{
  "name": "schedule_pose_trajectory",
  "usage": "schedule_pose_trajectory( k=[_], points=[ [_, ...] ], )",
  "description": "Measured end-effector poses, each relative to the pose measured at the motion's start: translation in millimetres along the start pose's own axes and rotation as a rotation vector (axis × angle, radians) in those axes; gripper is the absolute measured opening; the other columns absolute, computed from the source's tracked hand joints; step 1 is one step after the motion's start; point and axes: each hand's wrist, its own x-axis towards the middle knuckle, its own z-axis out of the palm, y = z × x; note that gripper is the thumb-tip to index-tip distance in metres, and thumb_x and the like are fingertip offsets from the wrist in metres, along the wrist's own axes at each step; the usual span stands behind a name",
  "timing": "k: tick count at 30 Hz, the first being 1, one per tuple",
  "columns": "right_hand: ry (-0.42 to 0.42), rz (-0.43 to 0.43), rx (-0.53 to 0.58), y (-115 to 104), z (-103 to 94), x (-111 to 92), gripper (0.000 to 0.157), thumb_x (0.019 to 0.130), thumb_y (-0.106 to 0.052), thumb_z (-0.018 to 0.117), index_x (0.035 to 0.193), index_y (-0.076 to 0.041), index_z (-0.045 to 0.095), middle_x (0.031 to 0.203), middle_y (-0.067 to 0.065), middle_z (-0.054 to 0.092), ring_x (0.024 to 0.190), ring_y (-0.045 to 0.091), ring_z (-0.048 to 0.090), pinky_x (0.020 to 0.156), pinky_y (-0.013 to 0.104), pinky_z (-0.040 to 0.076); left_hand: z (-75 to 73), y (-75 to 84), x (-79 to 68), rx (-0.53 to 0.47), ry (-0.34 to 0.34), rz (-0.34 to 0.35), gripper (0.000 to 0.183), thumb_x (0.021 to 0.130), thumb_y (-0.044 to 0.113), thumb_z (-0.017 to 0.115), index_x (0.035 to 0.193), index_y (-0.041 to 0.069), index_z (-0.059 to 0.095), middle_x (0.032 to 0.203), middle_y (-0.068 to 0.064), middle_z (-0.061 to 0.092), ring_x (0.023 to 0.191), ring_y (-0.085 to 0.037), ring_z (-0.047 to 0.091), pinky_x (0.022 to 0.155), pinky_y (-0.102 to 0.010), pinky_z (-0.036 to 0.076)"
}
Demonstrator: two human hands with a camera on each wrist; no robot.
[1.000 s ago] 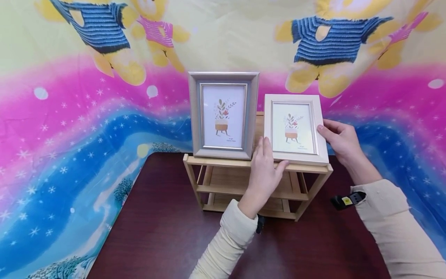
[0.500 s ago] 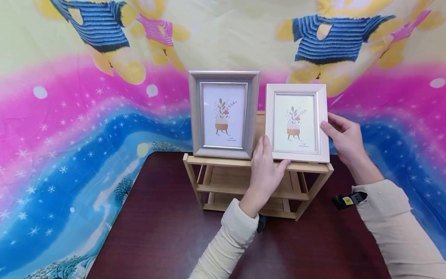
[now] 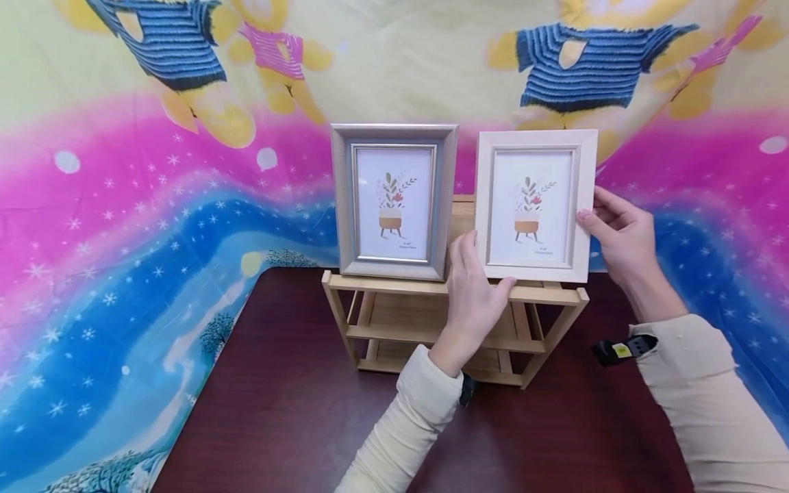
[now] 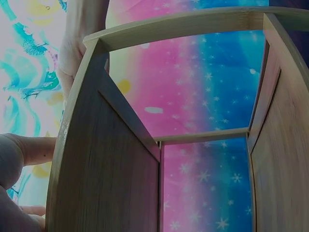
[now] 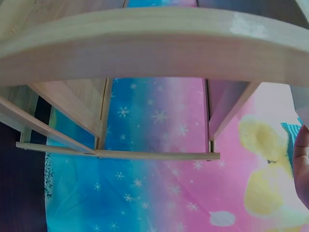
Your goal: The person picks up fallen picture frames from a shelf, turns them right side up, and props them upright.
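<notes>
Cream sleeves [image 3: 690,383], black wrist gear [image 3: 607,354], yellow label [image 3: 622,350] on right

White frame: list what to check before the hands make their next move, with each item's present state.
1. Right hand gripping the white frame: ok, thumb on the front of its side border.
2. Left hand in place: ok, at the frame's lower corner nearest the grey frame.
3. Grey frame standing on the rack: ok, on its top.
4. Gap between the two frames: ok, they stand apart.
5. White frame's weight on the rack: cannot tell, contact unclear.
6. Back support for the white frame: cannot tell, its back is hidden.
</notes>
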Motion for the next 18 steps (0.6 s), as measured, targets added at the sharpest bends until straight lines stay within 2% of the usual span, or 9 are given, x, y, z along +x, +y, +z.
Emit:
schedule_pose_trajectory(
  k=[3,9,13,18],
  points=[
    [-0.007,-0.033,0.052,-0.8,-1.1,-0.3,0.040,0.079,0.006,0.064,0.119,0.001,0.059,0.085,0.003,0.065,0.071,0.009,0.057,0.063,0.014,0.049,0.1,2.1,0.6,0.014,-0.019,-0.038,0.087,0.065,0.013,0.081,0.134,-0.003,0.029,0.129,-0.016,0.037,0.107,-0.029,0.051,0.088,-0.037,0.044],
    [-0.027,-0.098,0.154,-2.1,-1.3,-2.8,0.040,0.079,0.011,0.060,0.119,0.007,0.056,0.089,0.008,0.065,0.073,0.012,0.060,0.066,0.017,0.051,-2.9,4.6,2.3,0.018,-0.103,-0.099,0.093,0.071,0.014,0.077,0.141,-0.001,0.019,0.135,-0.021,0.036,0.117,-0.033,0.044,0.092,-0.047,0.040],
    [-0.043,-0.131,0.225,-4.0,-2.2,-4.2,0.041,0.078,0.016,0.058,0.119,0.011,0.053,0.090,0.011,0.064,0.075,0.015,0.061,0.067,0.018,0.051,-3.5,2.7,3.6,0.020,-0.105,-0.082,0.089,0.069,0.012,0.078,0.139,-0.002,0.024,0.131,-0.019,0.039,0.113,-0.030,0.048,0.091,-0.041,0.043],
    [-0.070,-0.171,0.192,-7.2,-5.6,-4.4,0.042,0.078,0.018,0.056,0.119,0.013,0.052,0.091,0.011,0.065,0.077,0.016,0.061,0.067,0.018,0.051,-2.8,0.6,2.9,0.024,-0.094,-0.052,0.085,0.067,0.012,0.079,0.136,-0.002,0.031,0.128,-0.016,0.039,0.108,-0.028,0.051,0.090,-0.035,0.044]
  ],
)
